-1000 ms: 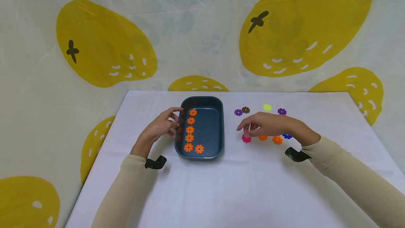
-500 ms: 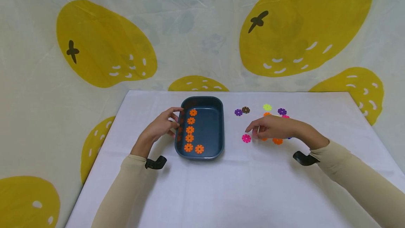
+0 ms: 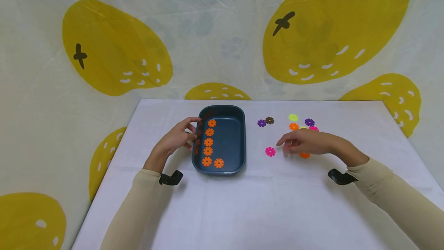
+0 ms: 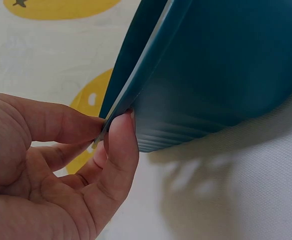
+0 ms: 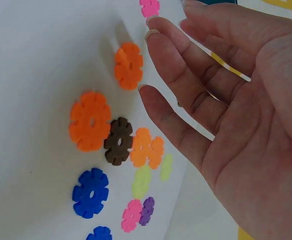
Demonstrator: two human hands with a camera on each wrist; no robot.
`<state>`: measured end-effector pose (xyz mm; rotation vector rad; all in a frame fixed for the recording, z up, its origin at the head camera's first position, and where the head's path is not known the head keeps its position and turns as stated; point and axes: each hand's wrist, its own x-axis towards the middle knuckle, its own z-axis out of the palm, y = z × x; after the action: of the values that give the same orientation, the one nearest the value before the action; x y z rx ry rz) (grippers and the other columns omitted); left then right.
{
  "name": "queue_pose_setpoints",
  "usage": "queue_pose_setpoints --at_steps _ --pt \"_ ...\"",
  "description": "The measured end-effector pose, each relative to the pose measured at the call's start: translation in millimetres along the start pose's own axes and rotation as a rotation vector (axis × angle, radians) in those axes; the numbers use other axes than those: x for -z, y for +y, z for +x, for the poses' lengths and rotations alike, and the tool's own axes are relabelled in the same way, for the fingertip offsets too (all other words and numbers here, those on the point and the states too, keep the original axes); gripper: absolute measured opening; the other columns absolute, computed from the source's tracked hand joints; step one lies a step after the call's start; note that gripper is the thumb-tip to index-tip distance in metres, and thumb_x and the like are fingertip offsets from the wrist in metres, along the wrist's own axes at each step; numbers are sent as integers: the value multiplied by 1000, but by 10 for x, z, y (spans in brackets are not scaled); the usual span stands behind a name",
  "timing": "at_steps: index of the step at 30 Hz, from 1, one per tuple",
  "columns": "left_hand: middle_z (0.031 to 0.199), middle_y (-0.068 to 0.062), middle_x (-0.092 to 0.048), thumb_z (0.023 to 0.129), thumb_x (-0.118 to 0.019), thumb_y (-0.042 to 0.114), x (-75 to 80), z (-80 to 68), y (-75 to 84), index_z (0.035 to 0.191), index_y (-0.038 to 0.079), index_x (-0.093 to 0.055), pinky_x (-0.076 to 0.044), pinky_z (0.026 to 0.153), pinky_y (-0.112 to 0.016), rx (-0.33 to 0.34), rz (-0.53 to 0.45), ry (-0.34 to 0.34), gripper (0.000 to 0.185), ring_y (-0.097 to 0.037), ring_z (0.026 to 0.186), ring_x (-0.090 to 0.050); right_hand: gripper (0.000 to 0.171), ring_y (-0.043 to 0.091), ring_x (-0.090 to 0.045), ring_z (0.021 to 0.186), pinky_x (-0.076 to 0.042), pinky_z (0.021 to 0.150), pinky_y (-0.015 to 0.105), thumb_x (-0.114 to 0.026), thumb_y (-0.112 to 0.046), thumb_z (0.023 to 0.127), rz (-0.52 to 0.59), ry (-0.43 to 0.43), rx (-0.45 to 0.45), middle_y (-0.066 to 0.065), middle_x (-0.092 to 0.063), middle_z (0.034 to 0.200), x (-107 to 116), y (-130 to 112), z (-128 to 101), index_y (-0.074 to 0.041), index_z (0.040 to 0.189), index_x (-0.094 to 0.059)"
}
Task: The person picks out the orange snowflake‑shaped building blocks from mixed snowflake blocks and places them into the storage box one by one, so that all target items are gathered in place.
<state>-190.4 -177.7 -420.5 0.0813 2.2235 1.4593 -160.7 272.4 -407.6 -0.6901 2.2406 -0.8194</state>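
Note:
My left hand (image 3: 175,139) pinches the left rim of a dark blue rectangular tray (image 3: 227,140); up close in the left wrist view, thumb and finger meet across that rim. Several orange notched discs (image 3: 208,142) form a column along the tray's left side, with one more orange disc (image 3: 219,163) beside the lowest. My right hand (image 3: 310,142) hovers above loose discs on the table, its fingers loosely bent and holding nothing. Below its fingertips in the right wrist view lie an orange disc (image 5: 128,66), a brown disc (image 5: 118,141) and a blue disc (image 5: 90,193).
A pink disc (image 3: 270,151) lies between tray and right hand. Farther back are a purple disc (image 3: 261,123) touching a brown disc (image 3: 269,120), and a yellow-green disc (image 3: 293,117). A white cloth (image 3: 243,211) covers the table; a printed curtain (image 3: 215,30) hangs behind.
My right hand has moved right, away from the tray, uncovering the pink disc and an orange disc behind the hand. The left hand, the tray and the discs inside have stayed put.

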Motion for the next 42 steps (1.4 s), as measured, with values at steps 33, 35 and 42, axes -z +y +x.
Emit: queue_pose_setpoints --at_steps 33,35,42 --pt "114 -17 -44 93 -54 -4 3 8 -5 154 15 -40 -60 65 -44 13 15 -4 66 -33 94 -55 33 21 -60 72 -51 69 28 -71 -16 95 9 71 -134 5 -65 78 -58 219 9 -5 124 -62" --pt "114 -17 -44 93 -54 -4 3 9 -5 154 15 -40 -60 65 -43 13 15 -2 66 -33 94 -56 32 21 -60 70 -51 67 28 -72 -16 94 3 86 -140 5 -65 76 -74 226 33 -5 122 -62" --pt "115 -18 -44 93 -53 -5 2 6 6 155 14 -38 -59 64 -44 16 13 -2 67 -34 96 -55 28 19 -60 67 -52 64 28 -73 -16 93 -36 125 -159 4 -63 73 -112 251 100 -6 116 -62"
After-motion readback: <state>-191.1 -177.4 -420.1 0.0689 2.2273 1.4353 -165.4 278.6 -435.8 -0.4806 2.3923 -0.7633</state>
